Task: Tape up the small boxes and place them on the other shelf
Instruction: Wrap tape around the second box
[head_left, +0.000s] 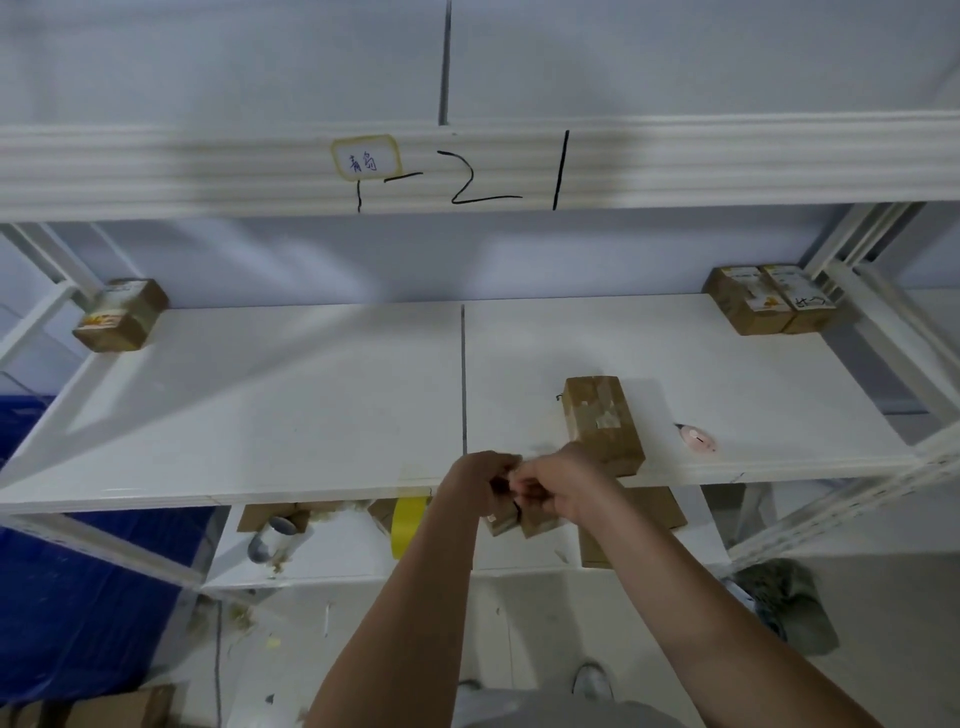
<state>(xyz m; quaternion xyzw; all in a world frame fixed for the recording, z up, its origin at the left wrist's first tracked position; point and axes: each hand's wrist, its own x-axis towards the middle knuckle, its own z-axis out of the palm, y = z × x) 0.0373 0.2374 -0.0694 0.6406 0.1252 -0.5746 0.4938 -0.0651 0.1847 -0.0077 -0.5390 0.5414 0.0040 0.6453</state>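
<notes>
Taping: left hand (480, 480) and right hand (558, 486) pinching tape (barely visible) at shelf (311, 415) front edge; next, pressing onto small box (602, 426).

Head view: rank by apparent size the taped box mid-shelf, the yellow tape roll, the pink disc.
1. Taped box, clearly largest.
2. Yellow tape roll, partly hidden by the shelf edge and left arm, so its true extent is unsure.
3. Pink disc, smallest.
</notes>
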